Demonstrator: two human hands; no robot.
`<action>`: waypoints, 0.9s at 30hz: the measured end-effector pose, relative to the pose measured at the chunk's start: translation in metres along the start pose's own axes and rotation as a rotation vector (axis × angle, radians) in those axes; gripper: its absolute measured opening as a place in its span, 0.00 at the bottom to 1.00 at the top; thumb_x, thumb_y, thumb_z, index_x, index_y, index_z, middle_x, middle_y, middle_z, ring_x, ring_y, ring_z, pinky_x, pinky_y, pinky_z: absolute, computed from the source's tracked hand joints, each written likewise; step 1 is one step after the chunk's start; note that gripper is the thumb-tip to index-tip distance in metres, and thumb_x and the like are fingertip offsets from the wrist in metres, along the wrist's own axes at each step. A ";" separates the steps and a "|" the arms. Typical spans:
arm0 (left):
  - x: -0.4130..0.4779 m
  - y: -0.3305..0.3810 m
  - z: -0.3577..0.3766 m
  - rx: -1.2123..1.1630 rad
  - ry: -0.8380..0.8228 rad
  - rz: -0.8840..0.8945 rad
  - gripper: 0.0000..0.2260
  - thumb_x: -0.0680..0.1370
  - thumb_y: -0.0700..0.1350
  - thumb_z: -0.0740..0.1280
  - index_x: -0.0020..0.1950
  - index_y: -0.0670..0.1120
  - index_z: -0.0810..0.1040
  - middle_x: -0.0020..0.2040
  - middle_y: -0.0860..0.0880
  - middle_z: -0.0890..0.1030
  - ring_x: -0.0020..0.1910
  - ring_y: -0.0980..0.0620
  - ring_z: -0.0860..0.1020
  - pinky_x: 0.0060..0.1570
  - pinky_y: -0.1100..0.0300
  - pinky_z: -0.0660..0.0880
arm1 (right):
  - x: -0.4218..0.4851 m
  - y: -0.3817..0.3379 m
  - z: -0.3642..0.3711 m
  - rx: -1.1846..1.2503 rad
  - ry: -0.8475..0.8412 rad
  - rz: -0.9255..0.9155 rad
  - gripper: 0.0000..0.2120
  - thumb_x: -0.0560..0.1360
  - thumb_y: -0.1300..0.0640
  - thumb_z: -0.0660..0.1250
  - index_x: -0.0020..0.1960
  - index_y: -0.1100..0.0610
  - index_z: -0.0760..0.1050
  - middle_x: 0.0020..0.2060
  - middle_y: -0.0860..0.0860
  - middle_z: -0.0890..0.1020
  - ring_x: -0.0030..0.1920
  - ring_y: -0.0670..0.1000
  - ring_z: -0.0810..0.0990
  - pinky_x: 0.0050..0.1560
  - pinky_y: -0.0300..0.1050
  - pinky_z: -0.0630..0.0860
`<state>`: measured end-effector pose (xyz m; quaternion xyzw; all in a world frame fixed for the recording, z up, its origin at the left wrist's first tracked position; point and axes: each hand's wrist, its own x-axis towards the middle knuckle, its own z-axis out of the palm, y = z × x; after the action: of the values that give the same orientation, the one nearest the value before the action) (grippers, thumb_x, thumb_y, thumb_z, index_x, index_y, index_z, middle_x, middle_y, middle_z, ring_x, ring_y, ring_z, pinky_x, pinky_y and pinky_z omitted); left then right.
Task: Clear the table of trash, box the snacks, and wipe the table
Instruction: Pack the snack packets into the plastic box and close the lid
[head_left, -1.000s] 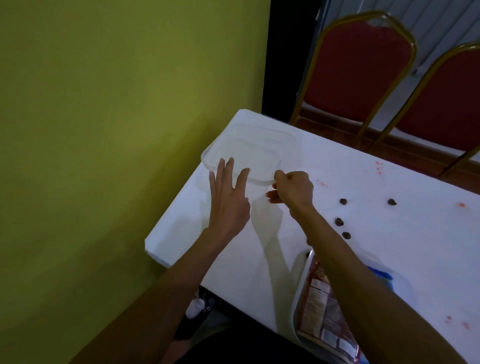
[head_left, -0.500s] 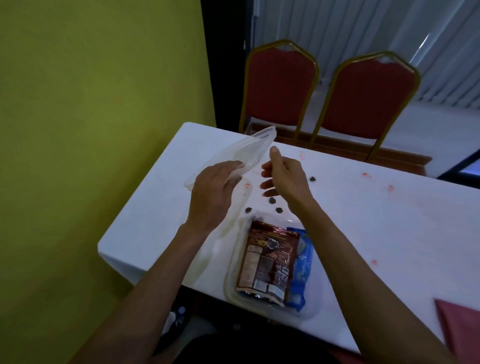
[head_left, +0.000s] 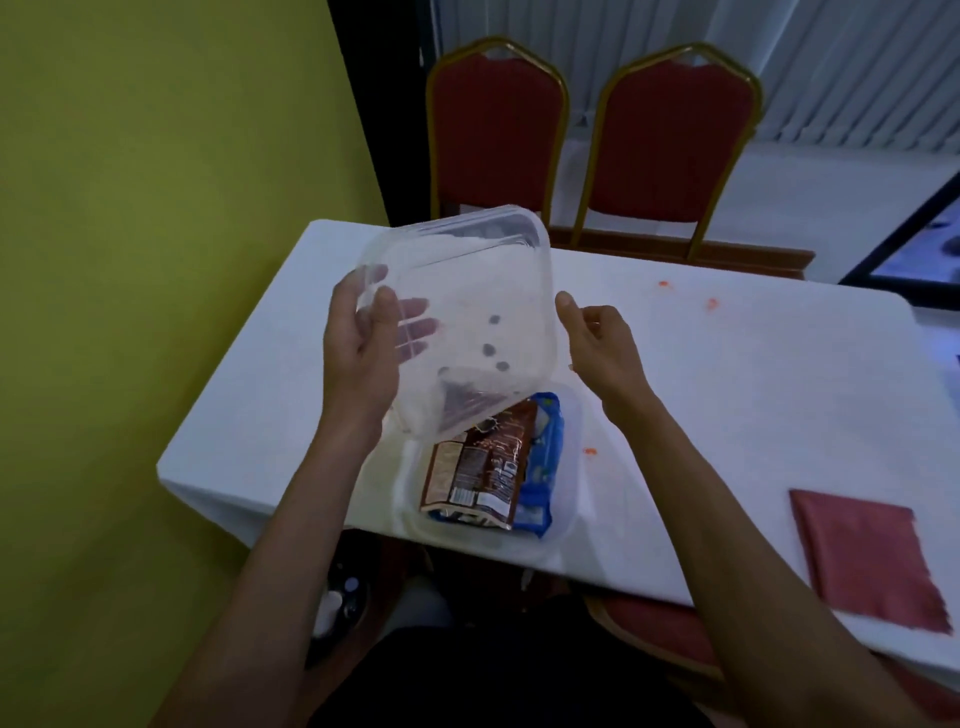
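Left hand (head_left: 358, 358) grips the lid (head_left: 467, 291) over the box (head_left: 570, 483) at the table's (head_left: 727, 405) near edge; right hand (head_left: 602, 343) loose, maybe touching.

Snack packets (head_left: 483, 467) in container (head_left: 569, 499) on table (head_left: 727, 389) — lid (head_left: 467, 291) above it, cloth (head_left: 867, 558) to right, chairs (head_left: 670, 135) behind

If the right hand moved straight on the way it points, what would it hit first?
The right hand would probably meet the edge of the clear lid held by the left hand; depth is unclear.
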<state>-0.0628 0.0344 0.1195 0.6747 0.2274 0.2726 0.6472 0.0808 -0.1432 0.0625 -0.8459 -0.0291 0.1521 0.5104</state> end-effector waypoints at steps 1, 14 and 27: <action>0.000 -0.003 0.000 -0.036 0.010 -0.076 0.14 0.84 0.51 0.59 0.68 0.48 0.70 0.51 0.45 0.84 0.48 0.45 0.85 0.50 0.49 0.81 | -0.001 0.004 -0.003 -0.005 0.000 -0.012 0.36 0.75 0.27 0.57 0.58 0.60 0.74 0.48 0.54 0.79 0.50 0.50 0.80 0.47 0.50 0.80; 0.010 -0.100 -0.003 0.279 -0.091 -0.497 0.14 0.80 0.52 0.63 0.62 0.47 0.75 0.60 0.44 0.81 0.57 0.46 0.81 0.56 0.48 0.80 | -0.047 0.070 -0.003 -0.223 -0.173 0.109 0.26 0.78 0.36 0.63 0.49 0.61 0.75 0.36 0.52 0.86 0.29 0.51 0.85 0.38 0.54 0.85; 0.016 -0.158 0.000 0.832 -0.218 -0.364 0.21 0.81 0.56 0.58 0.71 0.48 0.70 0.61 0.38 0.77 0.60 0.38 0.75 0.57 0.46 0.75 | -0.038 0.092 0.024 -0.731 0.038 0.159 0.29 0.73 0.27 0.59 0.45 0.55 0.70 0.36 0.49 0.78 0.36 0.49 0.78 0.36 0.42 0.73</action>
<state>-0.0434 0.0542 -0.0365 0.8507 0.3626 -0.0323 0.3792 0.0280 -0.1738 -0.0195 -0.9746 -0.0064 0.1550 0.1616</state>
